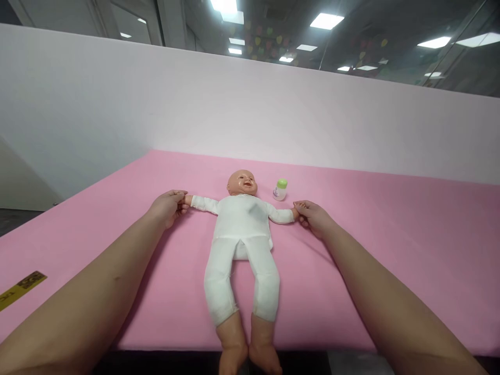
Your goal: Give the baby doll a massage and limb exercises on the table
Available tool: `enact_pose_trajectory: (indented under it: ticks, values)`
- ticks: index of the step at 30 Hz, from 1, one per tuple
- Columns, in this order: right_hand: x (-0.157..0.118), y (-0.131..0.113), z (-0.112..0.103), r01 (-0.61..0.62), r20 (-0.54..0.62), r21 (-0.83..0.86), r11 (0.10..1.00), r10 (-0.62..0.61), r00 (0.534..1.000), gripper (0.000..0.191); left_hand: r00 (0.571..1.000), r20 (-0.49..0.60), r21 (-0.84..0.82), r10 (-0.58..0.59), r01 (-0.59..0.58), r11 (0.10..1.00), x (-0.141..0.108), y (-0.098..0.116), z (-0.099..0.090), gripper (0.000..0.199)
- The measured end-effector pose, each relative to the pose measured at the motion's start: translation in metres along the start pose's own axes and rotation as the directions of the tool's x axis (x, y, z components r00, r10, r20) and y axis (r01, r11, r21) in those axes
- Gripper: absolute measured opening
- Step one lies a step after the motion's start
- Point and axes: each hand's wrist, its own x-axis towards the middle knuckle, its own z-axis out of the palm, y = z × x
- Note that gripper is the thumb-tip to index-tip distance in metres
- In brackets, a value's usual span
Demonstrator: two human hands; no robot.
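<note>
A baby doll [242, 219] with a white cloth body lies face up on a pink padded surface [164, 291], its head toward the wall and its feet over the near edge. Its arms are stretched out to both sides. My left hand [169, 207] pinches the doll's hand on the left. On the other side, my right hand [314, 216] has its fingers closed round the doll's other hand. Close to the doll's head, on the right, stands a small clear bottle [280, 190] with a green cap.
A white wall [250, 109] rises behind the pink surface, with glass and ceiling lights above it. At the left edge a yellow label [23, 289] with a printed code is stuck on the surface. The near edge runs below the doll's legs.
</note>
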Motion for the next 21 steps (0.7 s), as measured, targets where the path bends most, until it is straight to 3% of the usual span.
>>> enact_pose_trajectory:
  ticks: [6, 13, 17, 21]
  values:
    - [-0.005, -0.006, -0.006, -0.068, 0.100, 0.121, 0.990, 0.056, 0.993, 0.034, 1.000, 0.018, -0.008, -0.010, 0.010, 1.000, 0.004, -0.003, -0.004, 0.022]
    - [-0.001, -0.003, 0.001, -0.030, 0.009, 0.083, 0.996, 0.030, 1.000, 0.034, 0.998, 0.060, -0.010, -0.010, 0.011, 1.000, 0.002, 0.000, -0.008, 0.024]
    - [-0.001, -0.001, 0.004, -0.021, -0.044, 0.056, 0.998, 0.023, 0.999, 0.023, 0.999, 0.043, -0.005, 0.005, -0.005, 1.000, 0.003, -0.002, -0.008, 0.024]
    - [-0.004, -0.004, 0.001, -0.046, 0.004, 0.064, 0.997, 0.046, 0.999, 0.015, 0.998, 0.067, -0.016, 0.005, -0.004, 1.000, 0.004, -0.003, -0.010, 0.029]
